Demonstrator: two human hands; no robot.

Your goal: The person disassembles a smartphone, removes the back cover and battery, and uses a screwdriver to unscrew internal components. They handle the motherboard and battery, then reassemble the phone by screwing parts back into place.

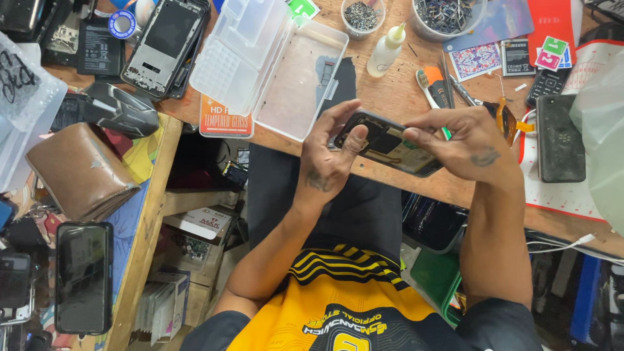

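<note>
— Workbench (390,97) first: what's on it?

— Wood top, crowded. My biggest neighbour up there is the clear plastic organiser case (273,65), lid swung open, lying just beyond my left hand. To the right sits a dark phone (560,138) face down on a white mat. On the lower side table to my left lie a brown leather wallet (81,170) and, nearer me, a black phone (83,276) with its screen up.

— And what are you holding?

— An opened phone body (389,144), back cover off, dark insides showing. I hold it above the bench edge, over my lap, tilted slightly, between both hands.

— How do the hands sit on it?

— My left hand (328,156) clasps the left end: fingers curled over the top edge, thumb pressed flat on the exposed inside. My right hand (471,146) pinches the right end, thumb and forefinger pressed together at the upper edge, the other fingers wrapped behind. I cannot tell whether something tiny sits between those fingertips.

— Smaller bits nearby?

— A small white glue bottle (385,50) with a pointed nozzle stands past the phone body. A toothbrush (427,91) lies beside my right hand's knuckles. Farther back, a round cup of screws (361,16).
</note>
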